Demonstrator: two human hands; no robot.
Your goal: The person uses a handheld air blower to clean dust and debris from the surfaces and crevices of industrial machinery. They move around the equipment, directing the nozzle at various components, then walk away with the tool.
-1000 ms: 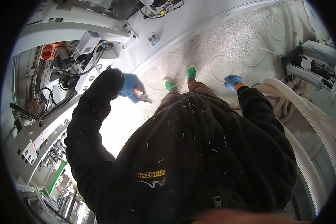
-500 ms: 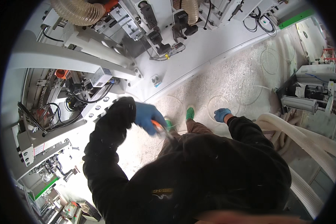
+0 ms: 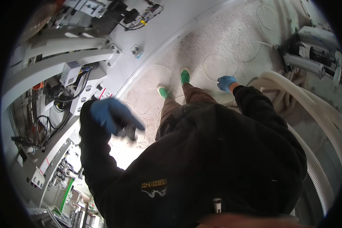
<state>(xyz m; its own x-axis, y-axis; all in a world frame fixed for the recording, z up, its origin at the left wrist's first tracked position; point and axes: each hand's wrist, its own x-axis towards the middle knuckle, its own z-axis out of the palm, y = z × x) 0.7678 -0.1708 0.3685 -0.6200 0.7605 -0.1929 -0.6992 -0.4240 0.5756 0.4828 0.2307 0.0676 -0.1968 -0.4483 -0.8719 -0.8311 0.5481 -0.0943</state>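
Observation:
My left hand (image 3: 109, 114), in a blue glove and smeared by motion, is raised at the left beside the white machine frame. Its fingers curl round a dark, blurred thing (image 3: 130, 131) whose kind I cannot make out. My right hand (image 3: 226, 83), also blue-gloved, hangs low over the floor at the right. Its fingers are curled in, and nothing shows in them. Pale ribbed hoses (image 3: 281, 80) are the nearest things to it.
A white machine frame (image 3: 60, 78) with cables and fittings lines the left. A pale machine base (image 3: 165, 22) runs along the far side. At the right stands a machine unit with a cylinder (image 3: 304, 64). My green-covered shoes (image 3: 184, 76) stand on the dusty floor (image 3: 207, 49).
My left hand has swung left, away from my waist; the orange handle seen in it before no longer shows. The view has shifted, and my right hand stays curled.

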